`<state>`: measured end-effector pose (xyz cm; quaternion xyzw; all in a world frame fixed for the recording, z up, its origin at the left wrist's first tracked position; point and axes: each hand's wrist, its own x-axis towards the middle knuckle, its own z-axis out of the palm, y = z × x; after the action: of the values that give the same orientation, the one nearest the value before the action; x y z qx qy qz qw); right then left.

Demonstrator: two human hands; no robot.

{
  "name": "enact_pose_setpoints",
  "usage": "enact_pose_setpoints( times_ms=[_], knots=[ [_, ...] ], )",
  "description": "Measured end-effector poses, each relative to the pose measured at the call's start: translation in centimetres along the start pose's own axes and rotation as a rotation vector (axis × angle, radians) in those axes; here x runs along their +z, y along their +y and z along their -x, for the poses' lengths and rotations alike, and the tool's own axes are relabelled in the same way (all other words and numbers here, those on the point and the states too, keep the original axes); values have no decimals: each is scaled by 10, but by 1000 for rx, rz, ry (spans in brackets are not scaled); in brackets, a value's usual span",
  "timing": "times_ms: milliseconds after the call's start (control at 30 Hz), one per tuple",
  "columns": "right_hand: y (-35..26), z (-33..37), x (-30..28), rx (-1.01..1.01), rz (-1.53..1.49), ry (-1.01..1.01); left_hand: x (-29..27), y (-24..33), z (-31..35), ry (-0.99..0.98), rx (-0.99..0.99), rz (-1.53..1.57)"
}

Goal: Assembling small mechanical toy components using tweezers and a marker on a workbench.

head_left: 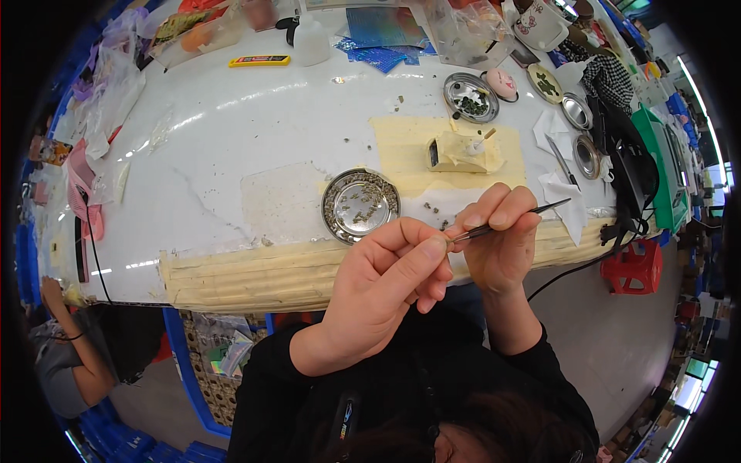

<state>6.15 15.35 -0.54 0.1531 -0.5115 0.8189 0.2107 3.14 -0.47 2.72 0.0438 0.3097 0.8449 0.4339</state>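
Over the near edge of the white desk, both hands meet just above the strip of yellowish masking tape that lines that edge. The right hand pinches a thin dark pair of metal tweezers, fingers closed narrowly round its shaft, the pointed end sticking out to the right toward a crumpled white tissue. The left hand has its thumb and forefinger pressed together on something tiny at the tweezers' other end; the piece itself is too small to make out. Just beyond the left hand sits a round shallow metal dish scattered with small greenish-grey bits, nothing lying between it and the hands. Farther back, a small cream block with a stick rests on a pale yellow sheet, with a second metal dish of dark bits behind it. A yellow utility knife and a white plastic bottle lie at the far side. Another person's arm shows at lower left.
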Motion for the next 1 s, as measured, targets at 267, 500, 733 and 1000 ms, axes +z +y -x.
enact_pose_setpoints(
  times_ms=[267,500,733,1000],
  knots=[
    [-1,0,1,2,6,10,0,1,0,1,-32,22],
    [3,-2,-5,-41,-132,-35,8,4,-2,70,-46,-27],
    [0,-3,-3,-6,-52,-9,-4,3,-4,-2,-76,103],
    [-12,-8,6,168,26,105,-9,4,-10,-37,-139,313]
  ],
)
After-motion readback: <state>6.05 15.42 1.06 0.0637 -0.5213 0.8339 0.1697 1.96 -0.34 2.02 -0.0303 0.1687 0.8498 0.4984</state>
